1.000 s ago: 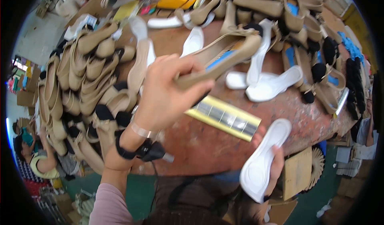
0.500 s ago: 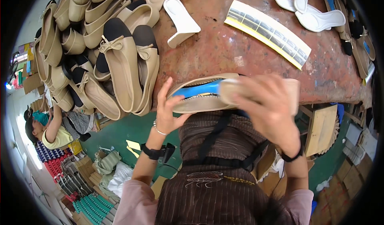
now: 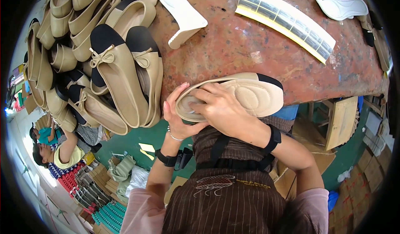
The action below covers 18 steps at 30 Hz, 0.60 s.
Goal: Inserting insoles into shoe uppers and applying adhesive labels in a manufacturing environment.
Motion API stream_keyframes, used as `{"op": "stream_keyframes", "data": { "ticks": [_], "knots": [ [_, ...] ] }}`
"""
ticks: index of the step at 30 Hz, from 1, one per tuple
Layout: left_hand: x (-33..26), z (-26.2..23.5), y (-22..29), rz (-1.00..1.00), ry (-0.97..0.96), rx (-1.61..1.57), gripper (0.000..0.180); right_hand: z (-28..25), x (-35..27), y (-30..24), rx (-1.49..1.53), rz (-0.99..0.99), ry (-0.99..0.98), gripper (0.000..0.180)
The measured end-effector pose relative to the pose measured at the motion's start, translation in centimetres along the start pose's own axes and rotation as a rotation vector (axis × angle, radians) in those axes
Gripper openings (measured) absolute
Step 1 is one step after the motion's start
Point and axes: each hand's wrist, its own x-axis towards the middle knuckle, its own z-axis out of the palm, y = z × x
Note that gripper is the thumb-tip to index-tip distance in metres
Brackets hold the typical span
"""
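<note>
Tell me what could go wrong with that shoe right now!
The beige insole might end up crooked or creased: its front lies partly over the black toe cap while the right hand reaches into the heel end.
The ballet flat in the left hand could slip down, as it's held at the table edge.
The lowest bow-trimmed flat at the left might tumble, since its heel seems to reach the edge too.
</note>
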Motion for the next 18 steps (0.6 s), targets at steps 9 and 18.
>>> {"op": "stream_keyframes", "data": {
  "ticks": [9,18],
  "knots": [
    [0.2,-0.7,-0.8,0.011,-0.029,-0.174,0.129,-0.2,0.3,0.0,-0.125,-0.109,-0.097,0.035],
    [1.2,-1.5,-0.4,-0.162,-0.069,-0.125,0.043,0.6,0.5,-0.1,-0.166,-0.122,-0.289,0.032]
  ]
}}
